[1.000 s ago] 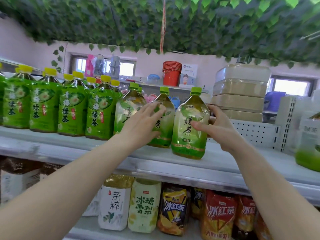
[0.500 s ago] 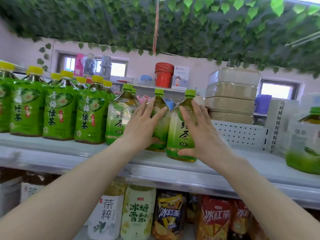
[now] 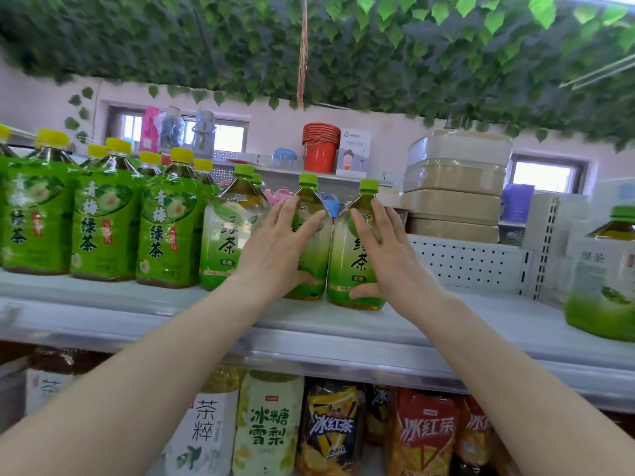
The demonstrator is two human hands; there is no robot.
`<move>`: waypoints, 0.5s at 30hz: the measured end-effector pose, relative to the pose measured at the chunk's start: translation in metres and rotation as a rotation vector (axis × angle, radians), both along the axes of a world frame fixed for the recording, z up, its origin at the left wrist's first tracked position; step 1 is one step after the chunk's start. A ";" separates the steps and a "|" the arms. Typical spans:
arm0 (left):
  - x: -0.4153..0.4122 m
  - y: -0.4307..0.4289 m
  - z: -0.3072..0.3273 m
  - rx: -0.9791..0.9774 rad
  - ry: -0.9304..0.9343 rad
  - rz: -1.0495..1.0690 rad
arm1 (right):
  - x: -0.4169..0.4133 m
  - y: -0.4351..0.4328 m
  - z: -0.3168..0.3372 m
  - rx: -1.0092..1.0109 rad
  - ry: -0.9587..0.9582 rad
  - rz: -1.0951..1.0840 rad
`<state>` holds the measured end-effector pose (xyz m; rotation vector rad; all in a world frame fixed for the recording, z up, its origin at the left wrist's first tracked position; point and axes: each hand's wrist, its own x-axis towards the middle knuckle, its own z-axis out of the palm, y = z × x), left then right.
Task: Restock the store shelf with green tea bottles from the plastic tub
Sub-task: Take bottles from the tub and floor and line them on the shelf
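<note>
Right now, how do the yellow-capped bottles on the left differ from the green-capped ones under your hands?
The yellow-capped bottles wear solid bright-green labels; the green-capped bottles wear pale labels fading to green at the bottom. The yellow-capped bottles stand untouched; the left hand and right hand press flat on two green-capped bottles. All stand upright on the same shelf.

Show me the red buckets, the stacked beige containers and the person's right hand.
red buckets [image 3: 320, 154]: head view, front wall of the stack.
stacked beige containers [image 3: 455, 178]: head view, side of the second one down.
right hand [image 3: 395, 261]: head view, back of the hand.
</note>
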<state>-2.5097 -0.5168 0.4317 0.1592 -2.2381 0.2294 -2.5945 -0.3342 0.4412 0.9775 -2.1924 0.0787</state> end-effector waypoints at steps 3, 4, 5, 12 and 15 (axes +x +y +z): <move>-0.002 0.004 0.000 -0.009 0.002 0.041 | -0.004 0.001 0.000 0.016 0.006 0.003; -0.003 0.005 0.001 -0.003 0.003 0.046 | -0.004 0.000 0.000 0.022 0.010 -0.002; -0.003 0.006 0.000 0.005 0.001 0.050 | -0.005 0.000 0.000 0.028 0.016 -0.007; 0.000 0.013 -0.002 0.014 -0.020 0.072 | -0.016 -0.003 0.000 0.072 0.078 -0.055; 0.006 0.015 -0.003 0.024 -0.045 0.072 | -0.014 -0.001 0.000 0.082 0.097 -0.081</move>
